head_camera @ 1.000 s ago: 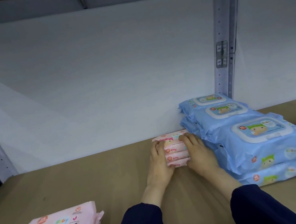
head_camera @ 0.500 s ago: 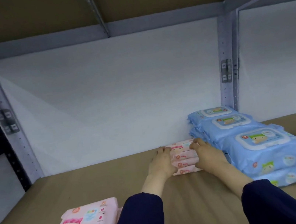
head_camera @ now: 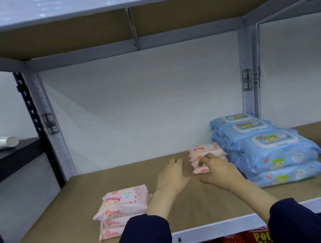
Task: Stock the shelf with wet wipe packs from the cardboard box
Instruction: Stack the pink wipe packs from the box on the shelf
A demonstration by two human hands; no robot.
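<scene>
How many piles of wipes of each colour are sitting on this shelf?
Pink piles: 2
Blue piles: 3
Total: 5

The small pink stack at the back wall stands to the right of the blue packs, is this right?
No. In the head view the small pink stack stands at the back wall to the left of the blue packs, right beside them.
</scene>
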